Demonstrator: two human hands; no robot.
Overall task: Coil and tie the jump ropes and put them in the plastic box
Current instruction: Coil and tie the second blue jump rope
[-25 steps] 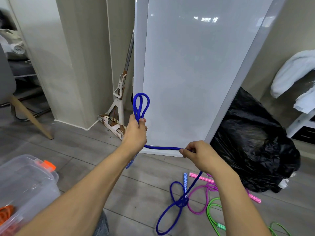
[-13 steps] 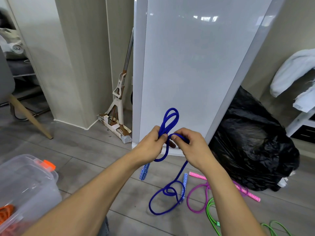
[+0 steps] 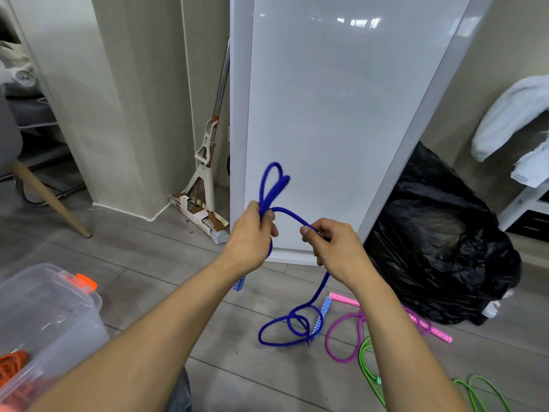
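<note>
My left hand (image 3: 252, 233) grips a bundle of blue jump rope (image 3: 271, 185) whose loops stick up above the fist. One strand arcs right to my right hand (image 3: 332, 245), which pinches it between thumb and fingers. From there the rope hangs to the floor and ends in a loose tangle (image 3: 292, 325) beside its patterned blue handle (image 3: 322, 316). The other blue handle (image 3: 239, 283) dangles under my left wrist. A clear plastic box (image 3: 50, 310) with an orange latch sits at the lower left, an orange rope (image 3: 12, 364) inside it.
A purple rope (image 3: 341, 337) with pink handles and a green rope (image 3: 368, 367) lie on the grey floor at the right. A full black bin bag (image 3: 439, 251) stands behind them. A white panel (image 3: 341, 114), a mop (image 3: 205, 173) and a chair leg (image 3: 50, 200) are farther back.
My hands came together at the loops, then drew apart again; a fresh strand now arcs between them. The rope tangle on the floor has shifted and shrunk.
</note>
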